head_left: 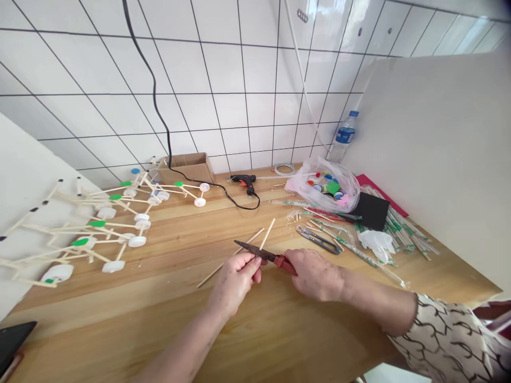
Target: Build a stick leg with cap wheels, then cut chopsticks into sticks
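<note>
My left hand (239, 279) is closed in a pinch on a short wooden stick (268, 233), which points up and away from me. A pair of scissors (259, 252) with dark, worn blades and red handles is in my right hand (313, 274), its fingers wrapped around the handles. The blades cross the stick just above my left fingertips; whether they bite into it I cannot tell. Behind my left hand, a longer wooden stick (211, 274) lies slantwise on the wooden table (179, 314).
Stick-built frames with white wheels (137, 241) stand at left. A cardboard box (191, 166), a glue gun (244, 182) with its black cord and a tape roll (284, 169) line the back. Rightward lie thread snips (319, 240), a bag of bottle caps (347, 194), wrapped sticks (399, 226) and a water bottle (345, 133).
</note>
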`<state>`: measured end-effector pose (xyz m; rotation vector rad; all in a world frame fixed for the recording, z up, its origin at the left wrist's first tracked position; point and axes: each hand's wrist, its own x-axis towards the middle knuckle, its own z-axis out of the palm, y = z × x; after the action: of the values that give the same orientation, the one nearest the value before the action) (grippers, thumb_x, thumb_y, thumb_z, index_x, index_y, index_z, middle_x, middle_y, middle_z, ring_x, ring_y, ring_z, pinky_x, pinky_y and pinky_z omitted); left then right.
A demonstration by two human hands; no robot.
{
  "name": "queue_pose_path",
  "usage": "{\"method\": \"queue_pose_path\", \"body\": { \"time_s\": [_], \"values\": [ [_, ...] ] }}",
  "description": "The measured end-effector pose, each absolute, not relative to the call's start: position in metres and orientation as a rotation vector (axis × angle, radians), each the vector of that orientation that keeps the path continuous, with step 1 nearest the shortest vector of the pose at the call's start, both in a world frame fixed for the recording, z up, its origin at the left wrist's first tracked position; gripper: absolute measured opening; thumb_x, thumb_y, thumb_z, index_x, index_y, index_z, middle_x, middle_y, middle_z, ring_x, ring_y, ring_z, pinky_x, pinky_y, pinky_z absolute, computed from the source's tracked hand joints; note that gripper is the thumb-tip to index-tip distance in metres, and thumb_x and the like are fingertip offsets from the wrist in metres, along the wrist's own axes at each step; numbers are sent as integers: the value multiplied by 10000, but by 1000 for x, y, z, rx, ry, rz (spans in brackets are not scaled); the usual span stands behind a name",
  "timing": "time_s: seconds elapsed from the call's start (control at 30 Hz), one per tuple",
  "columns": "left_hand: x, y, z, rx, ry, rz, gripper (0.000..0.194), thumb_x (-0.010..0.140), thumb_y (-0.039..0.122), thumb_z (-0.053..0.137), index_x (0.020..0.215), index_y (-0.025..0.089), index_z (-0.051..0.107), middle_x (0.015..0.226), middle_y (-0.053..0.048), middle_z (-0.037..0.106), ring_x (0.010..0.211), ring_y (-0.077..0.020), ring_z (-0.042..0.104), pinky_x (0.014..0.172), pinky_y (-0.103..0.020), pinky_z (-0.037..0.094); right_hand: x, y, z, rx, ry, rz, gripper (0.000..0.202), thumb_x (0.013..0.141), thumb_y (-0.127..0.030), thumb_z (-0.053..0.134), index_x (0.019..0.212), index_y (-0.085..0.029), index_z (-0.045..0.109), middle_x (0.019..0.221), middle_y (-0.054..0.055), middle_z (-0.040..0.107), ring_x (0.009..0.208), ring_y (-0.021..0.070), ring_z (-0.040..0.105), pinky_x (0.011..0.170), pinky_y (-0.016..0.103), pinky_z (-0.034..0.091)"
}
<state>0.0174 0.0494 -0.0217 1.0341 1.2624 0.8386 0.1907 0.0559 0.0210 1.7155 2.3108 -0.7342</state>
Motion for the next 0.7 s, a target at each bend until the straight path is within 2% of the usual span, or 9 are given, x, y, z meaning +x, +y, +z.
{"method": "queue_pose_path", "body": {
  "time_s": [0.13, 0.23, 0.37, 0.53, 0.6, 0.7],
  "values": [
    [20, 51, -19, 972, 1257, 850, 298, 659, 431, 596, 656, 135, 564, 439, 47, 460, 363, -34, 236, 399, -198, 119, 184, 63, 31, 1708, 2212, -702, 271, 685, -144, 490, 931, -165, 601, 951, 122, 654, 879, 273, 621, 628, 286, 404],
    [21, 51, -16, 943, 1251, 845, 332, 628, 455, 613, 682, 129, 575, 425, 54, 447, 357, -35, 240, 396, -195, 113, 178, 64, 41, 1692, 2142, -708, 247, 682, -133, 499, 890, -156, 630, 921, 125, 666, 832, 263, 636, 574, 269, 399],
    [23, 48, -16, 932, 1245, 802, 302, 645, 423, 599, 684, 125, 575, 413, 59, 437, 341, -33, 235, 387, -190, 109, 173, 60, 50, 1696, 2044, -728, 228, 694, -117, 496, 864, -139, 646, 882, 136, 676, 783, 253, 645, 521, 254, 383],
    [27, 45, -18, 961, 1254, 724, 208, 727, 329, 524, 681, 129, 557, 412, 62, 430, 328, -36, 239, 382, -190, 124, 175, 54, 51, 1711, 1990, -763, 192, 699, -114, 508, 847, -114, 629, 877, 151, 661, 789, 258, 634, 533, 255, 399],
    [28, 44, -18, 991, 1262, 691, 190, 753, 297, 495, 671, 134, 549, 416, 58, 435, 328, -42, 261, 380, -189, 140, 177, 54, 50, 1707, 1958, -802, 173, 700, -117, 508, 834, -111, 617, 816, 136, 648, 709, 236, 630, 507, 248, 408],
    [29, 43, -19, 1063, 1269, 649, 194, 787, 267, 455, 665, 145, 541, 423, 48, 462, 327, -52, 285, 377, -191, 176, 182, 56, 47, 1691, 1879, -872, 162, 694, -127, 505, 827, -105, 596, 668, 92, 595, 473, 180, 563, 413, 254, 403]
  ]
}}
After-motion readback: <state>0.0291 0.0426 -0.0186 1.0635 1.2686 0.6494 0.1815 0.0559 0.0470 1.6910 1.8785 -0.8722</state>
